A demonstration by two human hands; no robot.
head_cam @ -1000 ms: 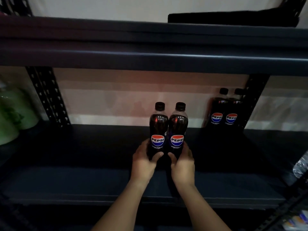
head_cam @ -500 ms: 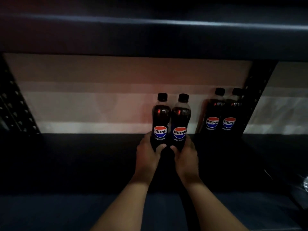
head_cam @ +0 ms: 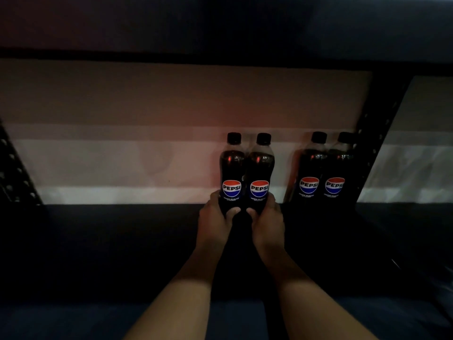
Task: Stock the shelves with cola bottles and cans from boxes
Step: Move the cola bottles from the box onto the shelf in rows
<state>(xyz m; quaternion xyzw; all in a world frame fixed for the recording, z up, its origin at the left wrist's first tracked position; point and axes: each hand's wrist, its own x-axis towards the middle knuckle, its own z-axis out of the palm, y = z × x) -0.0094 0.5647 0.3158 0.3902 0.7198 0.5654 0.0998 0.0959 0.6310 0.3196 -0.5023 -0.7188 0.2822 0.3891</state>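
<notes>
Two upright Pepsi bottles, touching side by side, are held low on a dark shelf (head_cam: 122,241) near the back wall: the left bottle (head_cam: 231,173) is gripped by the left hand (head_cam: 213,223), the right bottle (head_cam: 260,173) by the right hand (head_cam: 267,224). Two more Pepsi bottles (head_cam: 322,168) are seen just to the right, beside a perforated upright (head_cam: 377,143).

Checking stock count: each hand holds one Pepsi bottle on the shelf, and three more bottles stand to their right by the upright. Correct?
Not quite. The head view shows two bottles by the upright, not three. The left hand and right hand each hold one Pepsi bottle.
</notes>
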